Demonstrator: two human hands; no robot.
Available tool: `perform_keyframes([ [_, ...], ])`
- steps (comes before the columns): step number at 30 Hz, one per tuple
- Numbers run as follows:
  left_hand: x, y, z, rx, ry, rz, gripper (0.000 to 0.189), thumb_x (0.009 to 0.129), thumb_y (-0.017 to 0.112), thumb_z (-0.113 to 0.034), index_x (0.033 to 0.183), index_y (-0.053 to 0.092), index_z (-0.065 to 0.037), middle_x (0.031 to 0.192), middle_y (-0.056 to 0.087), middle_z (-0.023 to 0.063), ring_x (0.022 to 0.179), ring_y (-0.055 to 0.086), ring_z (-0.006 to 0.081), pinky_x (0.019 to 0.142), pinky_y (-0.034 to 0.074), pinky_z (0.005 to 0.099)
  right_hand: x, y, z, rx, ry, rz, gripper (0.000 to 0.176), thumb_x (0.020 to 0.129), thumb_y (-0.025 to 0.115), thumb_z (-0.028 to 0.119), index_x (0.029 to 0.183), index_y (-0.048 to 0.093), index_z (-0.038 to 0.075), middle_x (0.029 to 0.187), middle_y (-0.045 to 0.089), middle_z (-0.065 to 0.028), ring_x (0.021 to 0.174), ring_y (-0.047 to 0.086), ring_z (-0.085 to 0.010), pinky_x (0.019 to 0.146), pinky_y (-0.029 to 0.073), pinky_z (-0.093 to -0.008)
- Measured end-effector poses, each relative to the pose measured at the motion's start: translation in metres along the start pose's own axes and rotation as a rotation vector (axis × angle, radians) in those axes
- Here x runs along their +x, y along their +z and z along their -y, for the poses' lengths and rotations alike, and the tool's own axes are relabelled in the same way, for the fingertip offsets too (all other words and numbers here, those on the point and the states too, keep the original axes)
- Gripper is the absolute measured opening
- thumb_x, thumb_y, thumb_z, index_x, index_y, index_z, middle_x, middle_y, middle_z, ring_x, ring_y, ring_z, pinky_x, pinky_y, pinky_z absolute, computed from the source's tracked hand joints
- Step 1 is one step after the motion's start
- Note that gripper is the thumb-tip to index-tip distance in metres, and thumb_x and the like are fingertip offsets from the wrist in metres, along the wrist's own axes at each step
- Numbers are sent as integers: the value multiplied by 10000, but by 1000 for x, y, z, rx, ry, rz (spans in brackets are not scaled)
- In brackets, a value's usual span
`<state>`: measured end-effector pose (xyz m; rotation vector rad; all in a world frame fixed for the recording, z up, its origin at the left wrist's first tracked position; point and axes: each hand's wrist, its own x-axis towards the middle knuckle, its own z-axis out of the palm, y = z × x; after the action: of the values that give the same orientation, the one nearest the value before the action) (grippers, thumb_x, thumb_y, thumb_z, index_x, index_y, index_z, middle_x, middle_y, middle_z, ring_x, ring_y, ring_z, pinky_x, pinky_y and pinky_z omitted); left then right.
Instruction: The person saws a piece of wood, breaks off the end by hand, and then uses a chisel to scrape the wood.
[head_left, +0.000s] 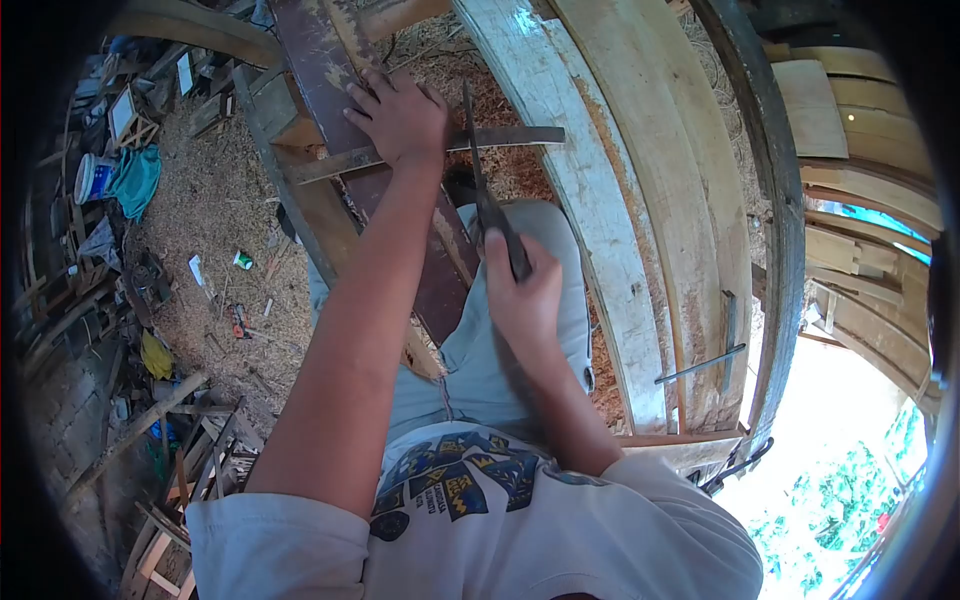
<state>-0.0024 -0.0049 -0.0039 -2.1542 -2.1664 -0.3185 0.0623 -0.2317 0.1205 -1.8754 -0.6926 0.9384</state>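
Note:
My right hand is wrapped round the dark handle of a handsaw, whose narrow blade appears edge-on and points away from me. The blade crosses a thin wooden strip in this view. That strip spans from the dark red-brown board on the left to the whitish plank on the right. My left hand lies on the red-brown board with its fingers spread, its wrist close over the strip. My legs straddle the board's near end.
Long pale planks lie side by side on the right, with a try square on them. A dark beam runs beyond them. Sawdust covers the floor at left, with a bucket, teal cloth and scrap wood.

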Motion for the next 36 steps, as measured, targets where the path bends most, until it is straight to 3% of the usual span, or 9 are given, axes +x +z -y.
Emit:
perform_keyframes([
  [2,1,1,-1,29,-5,5,501,1005,550,-365,1406,600,-68,1628,472,237,1542,364,511,1237,288,695,34,14,3,1,-62,-20,380,1026,719,238,782,637,-41,582,535,-85,568,481,-106,529,402,-372],
  [5,0,2,1,11,-4,-24,498,1003,555,-370,1399,603,-72,1631,468,234,1539,369,510,1234,292,697,39,20,3,71,33,-19,381,1023,719,241,781,639,-41,584,541,-99,564,485,-115,530,401,-380],
  [11,-2,-3,0,22,32,-4,490,1003,578,-357,1400,601,-72,1627,463,227,1526,380,524,1214,331,702,32,25,3,46,19,-63,373,1019,724,232,784,644,-47,595,547,-92,576,477,-105,533,401,-368],
  [15,-3,-3,2,27,37,40,501,1004,589,-360,1418,591,-78,1650,425,247,1548,335,532,1241,283,697,16,36,-27,167,34,-60,352,1032,717,202,785,645,-38,594,526,-72,594,461,-92,530,398,-360],
  [19,0,0,1,28,53,27,484,1012,581,-355,1407,596,-77,1640,435,246,1543,339,539,1239,287,696,-28,15,-17,109,-17,-98,376,1041,707,191,757,605,-33,583,506,-67,589,447,-99,530,396,-367],
  [25,1,3,2,-8,39,-9,491,997,593,-366,1390,606,-72,1618,470,225,1524,371,541,1222,316,696,-18,21,-1,-67,-44,-63,334,1013,724,196,791,620,-31,605,534,-193,532,468,-205,533,409,-407],
  [29,-2,1,1,10,50,-23,511,986,597,-368,1399,605,-68,1603,496,206,1517,386,535,1217,328,686,-13,-2,13,61,89,-49,333,1002,740,204,802,635,-40,589,524,-149,546,473,-175,543,419,-407],
  [36,1,-3,1,-20,39,35,529,985,618,-368,1426,593,-76,1658,417,235,1545,323,551,1236,279,709,13,27,11,39,20,-93,338,1015,726,216,821,670,-55,598,548,-125,569,486,-127,540,419,-380],
])
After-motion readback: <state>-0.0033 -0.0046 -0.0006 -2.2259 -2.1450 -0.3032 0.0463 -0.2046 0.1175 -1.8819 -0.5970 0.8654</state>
